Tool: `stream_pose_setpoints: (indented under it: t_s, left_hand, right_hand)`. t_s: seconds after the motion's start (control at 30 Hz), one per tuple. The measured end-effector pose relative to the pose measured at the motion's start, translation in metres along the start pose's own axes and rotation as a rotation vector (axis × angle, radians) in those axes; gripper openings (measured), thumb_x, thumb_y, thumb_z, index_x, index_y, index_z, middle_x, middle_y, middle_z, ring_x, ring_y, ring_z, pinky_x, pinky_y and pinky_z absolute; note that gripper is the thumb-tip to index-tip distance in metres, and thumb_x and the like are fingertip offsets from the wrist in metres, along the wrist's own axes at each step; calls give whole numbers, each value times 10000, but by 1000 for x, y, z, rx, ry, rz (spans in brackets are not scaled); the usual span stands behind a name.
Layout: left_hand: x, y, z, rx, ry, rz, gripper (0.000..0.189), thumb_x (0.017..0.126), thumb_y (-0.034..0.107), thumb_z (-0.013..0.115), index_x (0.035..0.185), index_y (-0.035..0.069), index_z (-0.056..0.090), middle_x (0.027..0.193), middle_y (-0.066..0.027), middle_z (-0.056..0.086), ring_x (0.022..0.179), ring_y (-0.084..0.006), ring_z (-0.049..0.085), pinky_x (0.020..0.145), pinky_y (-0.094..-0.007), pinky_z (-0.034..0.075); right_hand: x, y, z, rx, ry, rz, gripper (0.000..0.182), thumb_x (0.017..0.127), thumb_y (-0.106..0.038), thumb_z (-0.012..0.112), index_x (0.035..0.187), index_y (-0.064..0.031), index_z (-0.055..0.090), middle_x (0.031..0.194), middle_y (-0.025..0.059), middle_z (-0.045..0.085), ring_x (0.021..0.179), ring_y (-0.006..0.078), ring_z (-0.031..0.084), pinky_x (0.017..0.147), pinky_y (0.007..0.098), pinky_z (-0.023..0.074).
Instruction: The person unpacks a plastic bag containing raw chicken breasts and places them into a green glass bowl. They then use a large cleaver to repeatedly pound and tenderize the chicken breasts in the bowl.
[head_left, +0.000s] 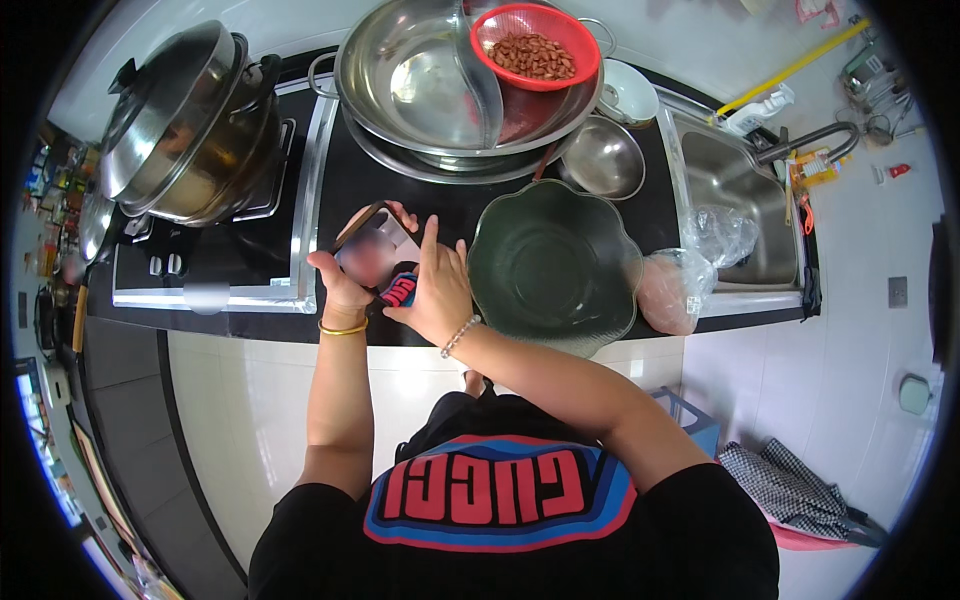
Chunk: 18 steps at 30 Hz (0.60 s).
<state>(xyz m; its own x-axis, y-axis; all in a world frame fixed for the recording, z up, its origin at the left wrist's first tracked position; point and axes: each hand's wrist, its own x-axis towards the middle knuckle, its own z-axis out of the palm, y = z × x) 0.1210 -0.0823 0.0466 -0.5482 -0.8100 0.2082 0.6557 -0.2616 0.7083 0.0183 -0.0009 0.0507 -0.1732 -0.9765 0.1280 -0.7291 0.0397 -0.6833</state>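
My left hand (341, 281) holds a smartphone (360, 251) from its left side and from behind. The phone's screen is lit and faces up, its picture partly blurred. Over the right edge of the phone lies my right hand (442, 289), fingers apart and index finger stretched out; whether it touches the phone I cannot tell. A large dark green bowl with a scalloped rim (555, 262) stands just right of that hand. Behind the hands is a wide divided steel pot (409, 82), and a red plastic colander (589, 45) of reddish-brown peanuts (531, 56) sits over its right part.
At left, a lidded steel steamer pot (187, 142) stands on the gas hob (225, 259). A small steel bowl (604, 157) and a white bowl (634, 90) sit before the sink (739, 180). A plastic bag of pinkish contents (671, 292) lies at the counter's front edge.
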Motion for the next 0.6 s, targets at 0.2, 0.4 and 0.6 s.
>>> stream_pose_setpoints:
  t_s: [0.2, 0.4, 0.6]
  left_hand:
    - [7, 20, -26, -28, 99, 71, 1086, 619, 822, 345, 1225, -79, 361, 1180, -148, 480, 1105, -307, 457, 1017, -447, 281]
    - [8, 25, -40, -45, 156, 139, 1091, 628, 811, 357, 1241, -90, 348, 1173, -176, 503, 1123, -310, 463, 998, -418, 318]
    - [8, 23, -29, 88, 229, 126, 1120, 592, 827, 375, 1245, -83, 357, 1175, -212, 500, 1118, -316, 472, 973, -397, 353]
  right_hand:
    - [27, -9, 16, 91, -24, -84, 1281, 464, -222, 831, 1341, 74, -55, 840, 25, 610, 981, 255, 486, 1012, 534, 208]
    - [41, 0, 30, 202, -56, -139, 1305, 453, -185, 837, 1345, 49, -87, 1137, 168, 463, 1105, 316, 420, 1018, 515, 221]
    - [18, -1, -4, 240, -105, -167, 1251, 513, -272, 822, 1365, 13, -49, 1364, 263, 209, 1269, 396, 237, 1038, 496, 178]
